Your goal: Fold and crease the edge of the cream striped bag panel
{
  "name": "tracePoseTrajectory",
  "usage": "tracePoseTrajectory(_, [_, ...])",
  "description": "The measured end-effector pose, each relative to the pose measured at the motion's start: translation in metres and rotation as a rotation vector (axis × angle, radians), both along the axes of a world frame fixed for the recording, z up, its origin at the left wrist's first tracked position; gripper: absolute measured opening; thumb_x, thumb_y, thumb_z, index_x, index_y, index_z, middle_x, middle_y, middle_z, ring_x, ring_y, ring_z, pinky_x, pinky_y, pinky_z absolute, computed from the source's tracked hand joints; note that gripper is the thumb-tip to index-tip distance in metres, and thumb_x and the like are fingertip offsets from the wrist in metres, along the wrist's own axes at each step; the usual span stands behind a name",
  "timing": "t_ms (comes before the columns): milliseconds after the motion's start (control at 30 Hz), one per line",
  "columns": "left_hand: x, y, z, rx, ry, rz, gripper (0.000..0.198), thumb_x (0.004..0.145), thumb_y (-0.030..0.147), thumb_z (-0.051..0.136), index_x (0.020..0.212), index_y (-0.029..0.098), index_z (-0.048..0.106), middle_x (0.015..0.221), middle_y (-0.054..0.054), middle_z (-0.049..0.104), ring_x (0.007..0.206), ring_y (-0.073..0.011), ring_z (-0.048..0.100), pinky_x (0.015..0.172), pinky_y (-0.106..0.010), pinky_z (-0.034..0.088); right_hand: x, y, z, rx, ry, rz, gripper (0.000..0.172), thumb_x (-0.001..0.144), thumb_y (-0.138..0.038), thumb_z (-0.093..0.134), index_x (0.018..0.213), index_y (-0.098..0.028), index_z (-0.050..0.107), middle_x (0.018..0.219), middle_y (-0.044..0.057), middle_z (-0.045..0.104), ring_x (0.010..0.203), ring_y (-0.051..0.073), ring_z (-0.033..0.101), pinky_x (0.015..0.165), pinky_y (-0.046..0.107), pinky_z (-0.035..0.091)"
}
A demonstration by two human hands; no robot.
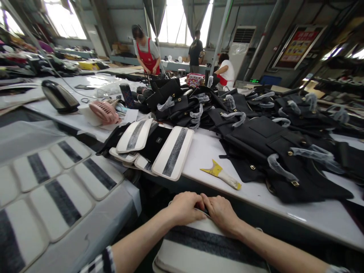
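Low in front of me lies a white panel (216, 250) with a broad dark stripe, atop what looks like another such panel. My left hand (186, 208) is closed on its far edge, thumb on top and fingers curled over. Right beside it, my right hand (223, 214) grips the same edge, and the fingertips of both hands almost meet. Something dark shows between them, too hidden to name. Beyond my hands, a yellow notched scraper (220, 174) lies on the white table (204, 146). More striped white panels (173, 151) are stacked at the table's edge.
To the left, striped panels (61, 203) lie in rows on a grey sheeted surface (99, 223). Black handbags (270, 140) with wrapped handles crowd the right. A pink fan (104, 112) and a kettle (59, 96) stand at the back left. Several people work beyond.
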State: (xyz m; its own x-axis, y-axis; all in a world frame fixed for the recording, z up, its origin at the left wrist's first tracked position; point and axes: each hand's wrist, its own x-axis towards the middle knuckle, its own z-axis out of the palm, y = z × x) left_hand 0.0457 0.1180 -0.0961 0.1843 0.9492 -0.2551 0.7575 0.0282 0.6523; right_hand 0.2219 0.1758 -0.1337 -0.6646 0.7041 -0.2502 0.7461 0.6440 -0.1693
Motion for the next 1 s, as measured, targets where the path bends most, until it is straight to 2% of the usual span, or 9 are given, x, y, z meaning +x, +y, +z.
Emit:
tracePoseTrajectory(167, [-0.029, -0.008, -0.006, -0.085, -0.035, 0.087, 0.02, 0.069, 0.032, 0.066, 0.089, 0.028, 0.072, 0.085, 0.004, 0.072, 0.079, -0.0173, 0.064, 0.062, -0.024, 0.042, -0.001, 0.0, -0.001, -0.017, 0.026, -0.039, 0.065, 0.105, -0.043, 0.013, 0.087, -0.022, 0.072, 0.087, 0.009, 0.075, 0.081, 0.025, 0.071, 0.066, 0.03, 0.046])
tracePoseTrajectory(433, [-0.022, -0.014, -0.021, -0.03, -0.015, 0.174, 0.017, 0.069, 0.026, 0.063, 0.085, 0.027, 0.069, 0.093, 0.003, 0.07, 0.089, -0.0187, 0.061, 0.069, -0.026, 0.042, 0.0, 0.005, -0.012, -0.056, 0.071, -0.041, 0.062, 0.104, -0.044, 0.017, 0.087, -0.022, 0.072, 0.086, 0.01, 0.075, 0.08, 0.026, 0.071, 0.064, 0.03, 0.045])
tracePoseTrajectory(567, [-0.023, -0.016, -0.022, -0.015, -0.015, 0.181, 0.016, 0.07, 0.027, 0.063, 0.085, 0.027, 0.069, 0.093, 0.003, 0.07, 0.089, -0.0185, 0.061, 0.07, -0.026, 0.042, 0.0, 0.006, -0.014, -0.092, 0.139, -0.059, 0.066, 0.103, -0.047, 0.016, 0.075, -0.019, 0.069, 0.078, 0.01, 0.073, 0.071, 0.022, 0.068, 0.062, 0.029, 0.042])
tracePoseTrajectory(667, [-0.024, -0.017, -0.022, -0.012, -0.029, 0.195, 0.018, 0.07, 0.027, 0.062, 0.087, 0.027, 0.069, 0.093, 0.003, 0.07, 0.088, -0.0184, 0.062, 0.069, -0.026, 0.043, 0.001, 0.005, -0.009, -0.134, 0.231, -0.04, 0.066, 0.104, -0.047, 0.017, 0.068, -0.018, 0.064, 0.067, 0.005, 0.068, 0.062, 0.018, 0.063, 0.06, 0.027, 0.041])
tracePoseTrajectory(767, [-0.024, -0.017, -0.02, -0.023, -0.046, 0.211, 0.019, 0.069, 0.027, 0.062, 0.087, 0.027, 0.069, 0.09, 0.003, 0.071, 0.085, -0.0183, 0.063, 0.067, -0.025, 0.042, 0.005, 0.001, 0.0, -0.17, 0.334, 0.009, 0.053, 0.103, -0.045, 0.027, 0.073, -0.018, 0.061, 0.07, 0.002, 0.064, 0.066, 0.015, 0.059, 0.064, 0.024, 0.042])
tracePoseTrajectory(900, [-0.024, -0.015, -0.016, -0.054, -0.069, 0.217, 0.019, 0.068, 0.03, 0.064, 0.086, 0.027, 0.069, 0.088, 0.004, 0.072, 0.082, -0.0181, 0.064, 0.063, -0.025, 0.042, 0.008, -0.007, 0.007, -0.197, 0.539, 0.143, 0.027, 0.096, -0.037, 0.048, 0.088, -0.017, 0.065, 0.083, 0.004, 0.062, 0.073, 0.015, 0.057, 0.066, 0.025, 0.042])
tracePoseTrajectory(1000, [-0.025, -0.013, -0.014, -0.072, -0.072, 0.22, 0.022, 0.066, 0.031, 0.065, 0.087, 0.027, 0.068, 0.087, 0.004, 0.072, 0.082, -0.0181, 0.065, 0.062, -0.024, 0.042, 0.002, -0.01, 0.003, -0.152, 0.583, 0.297, 0.027, 0.096, -0.028, 0.044, 0.081, -0.016, 0.064, 0.076, 0.005, 0.057, 0.066, 0.015, 0.052, 0.062, 0.027, 0.037])
